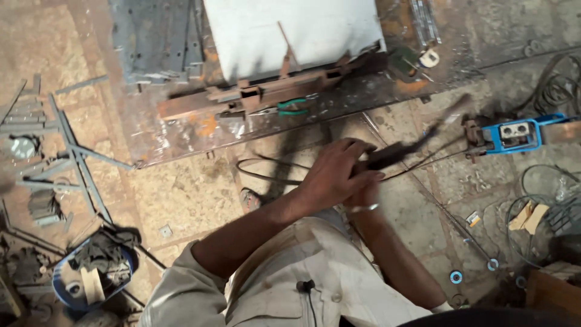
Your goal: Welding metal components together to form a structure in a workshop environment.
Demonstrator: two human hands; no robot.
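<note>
Item: dark rod tool, below the rusty steel plate. Your left hand wraps its near end; your right hand, underneath, grip hidden.

A dark, long-handled tool lies slanted at centre frame, gripped at its lower end, tip pointing upper right.

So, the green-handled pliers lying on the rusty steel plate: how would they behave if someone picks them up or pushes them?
The pliers look like solid metal, so probably stiff and rather heavy for their size. They lie flat on the steel plate, so they would likely slide, not roll. The green handles seem coated, probably giving good grip; the handles may swing open when lifted.
</note>
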